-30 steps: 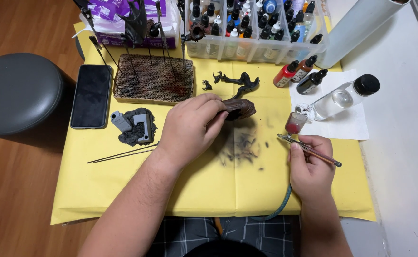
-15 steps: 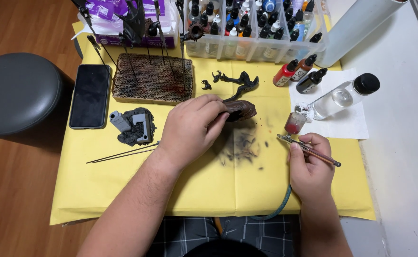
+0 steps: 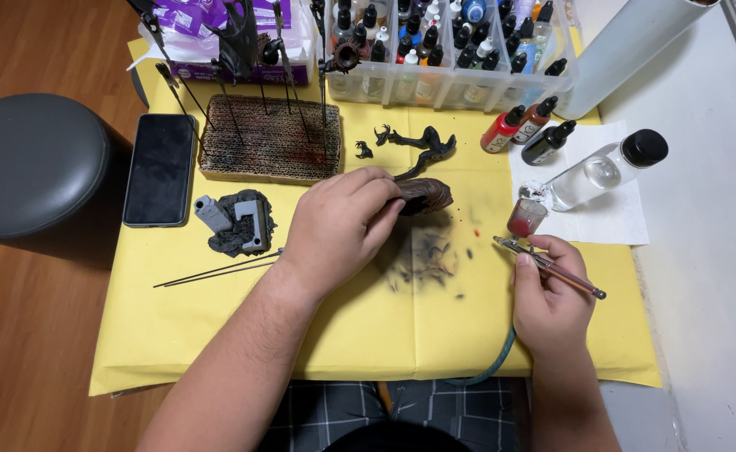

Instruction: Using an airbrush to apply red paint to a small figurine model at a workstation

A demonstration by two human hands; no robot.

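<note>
Brown and glossy, the small model part (image 3: 425, 195) sits at the middle of the yellow paper sheet (image 3: 217, 335) that covers the bench, pinched at its near end by the left hand (image 3: 340, 228), whose grip is closed around it with the fingers curled over the top. Just below it the paper is speckled with dark overspray (image 3: 425, 261). The right hand (image 3: 550, 297) holds an airbrush (image 3: 547, 264) in a closed grip, forefinger on top, nozzle aimed left toward the part but a little apart from it; its cup (image 3: 525, 218) shows red paint and a teal hose (image 3: 494, 368) trails off below the wrist. Against the pictures from a second ago nothing has shifted: both hands, the part and the airbrush sit where they were, so the pose reads as a held one. Farther out, three dropper bottles (image 3: 525, 130) and a clear bottle with a black cap (image 3: 607, 167) lie on white tissue, black antler-like pieces (image 3: 418, 142) rest above the part, a cardboard block (image 3: 269, 149) holds skewers, a grey model base (image 3: 236, 222) and a dark phone (image 3: 160, 167) lie to the left, and a clear paint rack (image 3: 452, 79) lines the back.
</note>
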